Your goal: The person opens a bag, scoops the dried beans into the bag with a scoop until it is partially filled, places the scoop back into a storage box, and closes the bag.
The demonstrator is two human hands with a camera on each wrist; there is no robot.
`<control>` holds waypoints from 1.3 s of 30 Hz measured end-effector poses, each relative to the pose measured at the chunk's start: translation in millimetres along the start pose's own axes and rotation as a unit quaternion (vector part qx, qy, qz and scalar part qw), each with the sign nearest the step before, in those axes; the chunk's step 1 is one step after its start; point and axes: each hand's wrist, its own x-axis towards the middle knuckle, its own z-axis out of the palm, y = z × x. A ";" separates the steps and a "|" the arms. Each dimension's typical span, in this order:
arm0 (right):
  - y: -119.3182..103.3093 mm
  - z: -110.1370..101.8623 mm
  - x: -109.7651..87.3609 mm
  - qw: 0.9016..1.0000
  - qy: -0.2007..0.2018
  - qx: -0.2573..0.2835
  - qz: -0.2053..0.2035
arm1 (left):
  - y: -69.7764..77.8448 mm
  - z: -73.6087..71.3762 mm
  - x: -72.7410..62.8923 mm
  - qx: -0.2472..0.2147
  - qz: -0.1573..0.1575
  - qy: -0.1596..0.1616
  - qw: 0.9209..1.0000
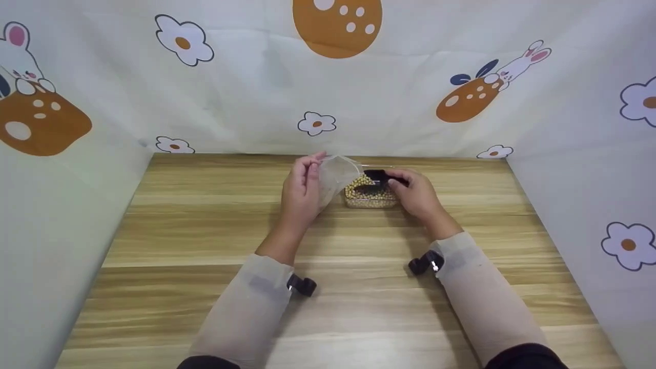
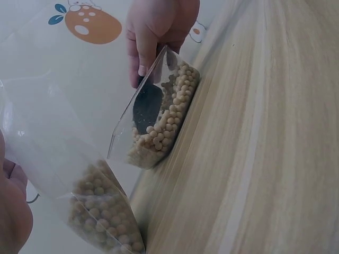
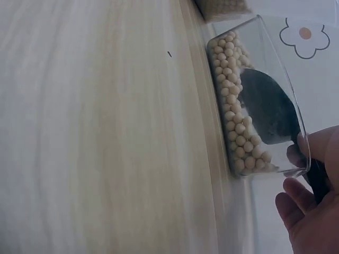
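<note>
Table (image 1: 179, 215) — brown wood grain, pale streaks. White cloth (image 1: 246, 107) upright along surface's far, left and right edges. Cloth prints: orange fruits (image 1: 333, 36), rabbits (image 1: 516, 66), flowers (image 1: 316, 124) — one small flower just above each far corner.

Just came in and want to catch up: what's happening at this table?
A person's left hand holds a clear plastic bag near its top, with some round beans inside. Their right hand grips a black scoop, its blade inside a clear container of similar beans beside the bag on the wooden table. Whether the scoop is loaded is hard to tell.
</note>
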 end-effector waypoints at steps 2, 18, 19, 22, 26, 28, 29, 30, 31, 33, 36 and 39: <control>1.2 -1.5 -0.7 1.000 0.004 0.014 0.000 | 0.2 -0.4 0.0 0.000 -0.001 0.000 1.000; 9.3 -13.9 -4.9 0.993 0.010 0.109 0.049 | 0.6 -0.1 0.1 -0.009 -0.003 0.001 1.000; 9.0 -14.9 -5.5 0.991 0.010 0.123 0.055 | 0.4 0.0 0.1 -0.009 -0.002 0.001 1.000; 7.3 -18.9 -7.7 0.985 0.012 0.156 0.067 | -0.3 0.0 0.4 -0.009 0.002 0.002 1.000; 2.3 -25.4 -10.7 0.984 0.027 0.166 0.064 | -1.0 -0.1 1.2 -0.005 0.005 0.001 1.000; -0.8 -28.4 -11.5 0.983 0.036 0.168 0.059 | -1.4 -0.2 1.5 -0.002 0.005 0.000 1.000; -2.3 -29.6 -11.6 0.984 0.040 0.166 0.057 | -1.4 -0.2 1.6 -0.002 0.004 0.000 1.000; -3.8 -30.9 -11.8 0.984 0.042 0.167 0.054 | -1.4 -0.3 1.6 -0.004 0.003 0.000 1.000; -5.4 -31.9 -12.0 0.983 0.044 0.168 0.052 | -1.3 -0.3 1.6 -0.004 0.001 0.000 1.000; -8.6 -33.5 -12.5 0.983 0.050 0.168 0.047 | -1.2 -0.2 1.6 -0.005 -0.001 -0.001 1.000; -14.6 -35.8 -14.0 0.984 0.056 0.168 0.036 | -0.2 -0.1 1.2 -0.007 -0.003 -0.002 1.000; -22.4 -38.4 -15.7 0.983 0.060 0.172 0.025 | 0.0 0.1 0.7 -0.007 -0.002 -0.003 1.000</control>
